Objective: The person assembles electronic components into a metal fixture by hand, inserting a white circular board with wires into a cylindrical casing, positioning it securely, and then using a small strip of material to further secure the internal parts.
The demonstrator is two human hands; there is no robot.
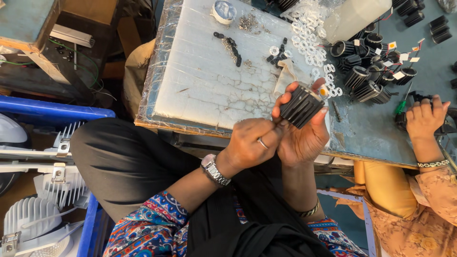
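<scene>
Worktable [366, 133], white board [209, 81], black heatsinks [366, 81]

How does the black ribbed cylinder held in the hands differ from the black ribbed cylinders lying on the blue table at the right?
The held black ribbed cylinder is lifted off the table between the right hand and left hand; the black ribbed cylinders on the table lie untouched in a loose heap. The held one is alone and tilted; the heaped ones point many ways, some showing open round ends. Both kinds share black colour and ribbed sides.
</scene>
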